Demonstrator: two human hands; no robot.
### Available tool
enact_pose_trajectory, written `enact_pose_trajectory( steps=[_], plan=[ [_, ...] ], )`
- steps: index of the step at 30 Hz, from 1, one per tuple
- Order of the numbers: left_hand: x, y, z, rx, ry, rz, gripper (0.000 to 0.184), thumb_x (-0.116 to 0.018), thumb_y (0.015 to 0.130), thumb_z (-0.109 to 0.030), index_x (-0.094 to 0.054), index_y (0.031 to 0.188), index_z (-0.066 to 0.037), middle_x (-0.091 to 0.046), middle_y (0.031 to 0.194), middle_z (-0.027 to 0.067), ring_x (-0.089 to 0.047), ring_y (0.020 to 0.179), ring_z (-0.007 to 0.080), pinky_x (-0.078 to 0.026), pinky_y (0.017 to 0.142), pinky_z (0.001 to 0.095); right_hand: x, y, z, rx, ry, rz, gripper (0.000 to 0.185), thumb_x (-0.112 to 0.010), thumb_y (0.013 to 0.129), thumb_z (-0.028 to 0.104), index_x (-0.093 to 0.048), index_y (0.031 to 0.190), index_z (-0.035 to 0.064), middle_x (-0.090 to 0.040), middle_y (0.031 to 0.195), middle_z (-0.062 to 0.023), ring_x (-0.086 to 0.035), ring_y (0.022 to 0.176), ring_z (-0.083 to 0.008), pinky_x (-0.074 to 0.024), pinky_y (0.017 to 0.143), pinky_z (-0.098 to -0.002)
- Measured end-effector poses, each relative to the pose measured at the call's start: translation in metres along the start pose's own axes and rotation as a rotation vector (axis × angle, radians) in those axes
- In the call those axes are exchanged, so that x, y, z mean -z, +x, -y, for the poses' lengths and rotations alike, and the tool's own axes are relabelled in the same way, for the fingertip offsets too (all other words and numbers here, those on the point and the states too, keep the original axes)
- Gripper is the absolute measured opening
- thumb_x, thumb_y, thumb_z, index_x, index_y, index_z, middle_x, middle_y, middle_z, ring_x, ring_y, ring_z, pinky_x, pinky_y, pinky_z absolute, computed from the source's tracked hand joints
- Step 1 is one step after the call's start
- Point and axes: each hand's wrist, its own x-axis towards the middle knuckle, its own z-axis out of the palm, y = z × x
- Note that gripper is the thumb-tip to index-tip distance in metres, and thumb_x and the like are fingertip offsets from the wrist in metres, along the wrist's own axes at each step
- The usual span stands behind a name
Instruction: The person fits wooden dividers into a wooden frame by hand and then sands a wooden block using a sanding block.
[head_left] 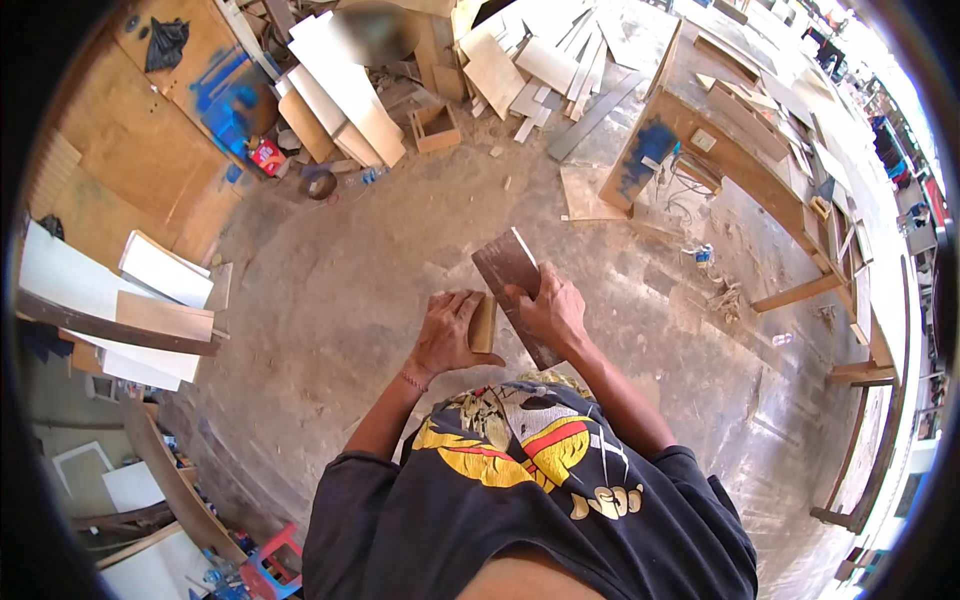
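My left hand (447, 330) is closed around a small yellowish-brown block (484, 325), with the thumb stretched along its near end. What the block is made of I cannot tell. In my right hand (553, 310) is a flat dark brown board (500, 268), held by its right edge and tilted, with a pale strip at its far end. The board and the block are side by side in front of my body, a narrow gap between them at the near end. My fingers hide part of both pieces.
Offcuts (548, 65) and leaning panels (345, 85) pile up at the far side. A long wooden workbench frame (745, 190) stands on the right. White sheets (165, 270) lean at the left. Below them is a red and blue stool (275, 560).
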Motion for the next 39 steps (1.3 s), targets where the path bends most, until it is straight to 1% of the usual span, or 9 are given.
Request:
enact_pose_trajectory(
  steps=[6,8,15,17,23,30,33,35,39],
  plan=[
    [0.0,-0.004,0.004,0.126,0.007,-0.048,0.098,-0.075,0.046,-0.066,-0.052,0.111,0.004,-0.056,0.105,0.0197,-0.053,0.098,0.0336,-0.035,0.091,0.0442,0.0,-0.009,-0.003,0.012,-0.043,0.062,0.048,-0.064,0.078,0.039,-0.05,0.103,0.0013,-0.064,0.086,-0.0242,-0.061,0.084,-0.0409,-0.0467,0.075,-0.0463],
    [-0.001,-0.007,-0.007,-0.006,0.001,-0.03,0.098,-0.076,0.046,-0.066,-0.052,0.111,0.004,-0.056,0.105,0.0193,-0.054,0.098,0.0334,-0.035,0.091,0.0441,-0.002,-0.004,-0.004,0.019,-0.052,0.059,0.048,-0.064,0.078,0.04,-0.049,0.103,0.001,-0.064,0.086,-0.0244,-0.061,0.085,-0.0408,-0.0467,0.075,-0.0463],
    [0.007,-0.003,-0.005,0.002,-0.003,0.006,0.098,-0.075,0.046,-0.066,-0.052,0.111,0.004,-0.057,0.105,0.0185,-0.054,0.097,0.0338,-0.036,0.09,0.0434,0.001,-0.009,-0.004,0.063,-0.057,0.011,0.05,-0.064,0.077,0.038,-0.049,0.105,0.0001,-0.064,0.082,-0.0249,-0.062,0.083,-0.0411,-0.0475,0.072,-0.0467],
    [0.003,-0.004,0.005,0.126,-0.002,-0.006,0.097,-0.076,0.046,-0.065,-0.052,0.11,0.004,-0.057,0.105,0.0181,-0.055,0.098,0.0337,-0.036,0.09,0.0436,0.003,-0.012,-0.004,0.037,-0.07,0.061,0.049,-0.064,0.077,0.038,-0.049,0.105,0.0007,-0.064,0.081,-0.0242,-0.062,0.082,-0.0411,-0.0477,0.072,-0.0464],
    [-0.002,-0.002,-0.005,-0.003,-0.078,0.002,0.095,-0.076,0.047,-0.064,-0.053,0.109,0.005,-0.058,0.101,0.0193,-0.055,0.097,0.0347,-0.037,0.088,0.0447,0.0,-0.005,-0.002,0.047,-0.031,0.0,0.048,-0.067,0.075,0.04,-0.051,0.101,0.0025,-0.064,0.088,-0.023,-0.061,0.085,-0.0401,-0.0463,0.074,-0.0458],
    [-0.006,-0.004,0.006,0.127,-0.079,0.063,0.093,-0.076,0.047,-0.064,-0.054,0.107,0.004,-0.057,0.103,0.0199,-0.054,0.098,0.0357,-0.037,0.088,0.0453,0.004,-0.021,0.004,0.121,-0.081,-0.014,0.044,-0.064,0.077,0.037,-0.047,0.096,0.0012,-0.063,0.075,-0.0242,-0.062,0.072,-0.0425,-0.0473,0.067,-0.0487],
    [-0.014,-0.007,-0.004,0.002,-0.114,0.075,0.095,-0.08,0.045,-0.059,-0.051,0.111,0.003,-0.056,0.103,0.0176,-0.052,0.098,0.0352,-0.036,0.088,0.0457,-0.005,-0.007,-0.001,0.133,-0.078,-0.044,0.045,-0.064,0.078,0.038,-0.046,0.096,0.0008,-0.062,0.071,-0.0248,-0.061,0.071,-0.042,-0.0471,0.065,-0.049],
    [-0.011,-0.002,-0.007,0.071,-0.144,0.061,0.095,-0.08,0.045,-0.059,-0.05,0.112,0.003,-0.055,0.104,0.0182,-0.052,0.098,0.0359,-0.038,0.086,0.0466,-0.012,-0.003,-0.002,0.165,-0.115,-0.172,0.044,-0.064,0.078,0.038,-0.047,0.094,0.0012,-0.062,0.07,-0.0237,-0.062,0.069,-0.0408,-0.0473,0.062,-0.0488],
    [-0.021,-0.006,0.015,0.185,-0.172,-0.002,0.092,-0.08,0.045,-0.056,-0.051,0.109,0.003,-0.056,0.1,0.0168,-0.053,0.097,0.0371,-0.039,0.085,0.0461,-0.006,-0.026,-0.005,0.191,-0.055,-0.176,0.044,-0.066,0.077,0.041,-0.045,0.09,0.0043,-0.062,0.067,-0.02,-0.062,0.064,-0.038,-0.0474,0.057,-0.0464]
  ],
)
